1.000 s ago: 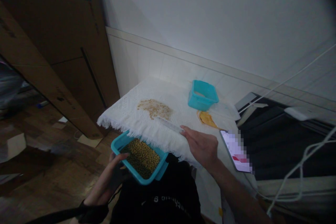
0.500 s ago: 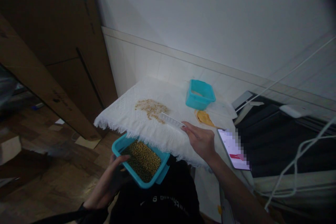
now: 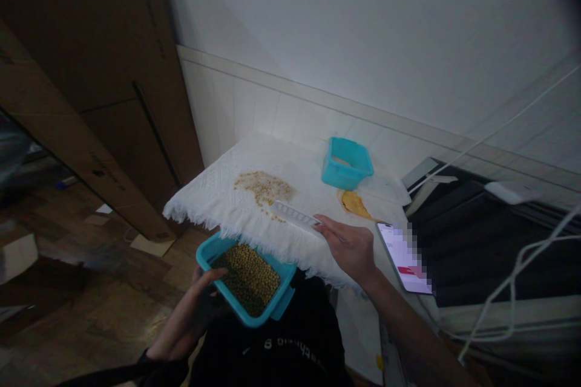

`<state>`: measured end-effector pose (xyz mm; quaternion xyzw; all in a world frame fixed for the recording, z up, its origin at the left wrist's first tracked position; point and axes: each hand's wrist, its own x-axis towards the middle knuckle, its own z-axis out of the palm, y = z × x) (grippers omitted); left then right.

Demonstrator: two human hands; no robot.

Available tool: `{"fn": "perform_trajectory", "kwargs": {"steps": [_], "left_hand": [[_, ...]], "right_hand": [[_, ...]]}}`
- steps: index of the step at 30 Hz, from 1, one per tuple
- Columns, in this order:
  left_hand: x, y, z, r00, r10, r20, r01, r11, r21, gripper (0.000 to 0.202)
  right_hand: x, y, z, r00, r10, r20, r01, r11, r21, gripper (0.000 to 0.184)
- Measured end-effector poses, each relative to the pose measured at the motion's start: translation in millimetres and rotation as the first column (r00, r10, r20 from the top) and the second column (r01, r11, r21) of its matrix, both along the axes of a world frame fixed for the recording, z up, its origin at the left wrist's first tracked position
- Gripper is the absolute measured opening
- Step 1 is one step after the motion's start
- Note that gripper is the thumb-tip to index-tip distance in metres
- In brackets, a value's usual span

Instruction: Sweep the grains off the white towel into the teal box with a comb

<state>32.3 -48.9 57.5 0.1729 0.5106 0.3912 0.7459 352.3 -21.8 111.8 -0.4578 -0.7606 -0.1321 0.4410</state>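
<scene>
My left hand [image 3: 186,314] grips a teal tub [image 3: 246,279] full of yellow-green beans, held just below the fringed front edge of a white towel [image 3: 236,205] that covers a small table. My right hand [image 3: 351,248] is closed on a long white ruler-like strip [image 3: 294,215], which lies across the towel with its far end at a loose pile of beans [image 3: 262,185]. A second teal tub [image 3: 347,163] stands at the back of the towel.
A phone [image 3: 403,256] with a lit screen lies right of my right hand. A yellowish scrap [image 3: 355,203] rests by the far tub. Large cardboard boxes [image 3: 91,72] lean at left. White cables [image 3: 512,278] hang over a dark surface at right. Wooden floor below.
The white strip has swung in my right hand, and the bean pile on the towel has shrunk. The tub in my left hand has shifted slightly right.
</scene>
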Motion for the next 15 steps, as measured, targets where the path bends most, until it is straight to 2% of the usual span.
{"fn": "perform_trajectory", "kwargs": {"steps": [4,7,10,15], "left_hand": [[-0.2,0.0,-1.1,1.000,0.017,0.018,-0.018,1.000,0.009,0.066],[0.5,-0.2,-0.4,0.999,0.027,0.021,-0.027,1.000,0.008,0.069],[0.8,-0.5,0.9,0.999,0.024,0.024,-0.024,1.000,0.013,0.069],[1.4,2.8,-2.4,0.999,0.030,0.021,-0.030,1.000,-0.006,0.066]], "right_hand": [[-0.2,-1.5,1.3,1.000,0.027,0.006,-0.027,1.000,-0.014,0.032],[-0.7,0.1,0.2,1.000,-0.009,0.000,0.009,1.000,0.002,0.033],[-2.5,3.7,-1.6,0.999,-0.031,0.017,0.031,0.999,0.017,0.030],[-6.1,6.3,-2.8,0.999,0.009,0.050,-0.010,1.000,0.005,0.025]]}}
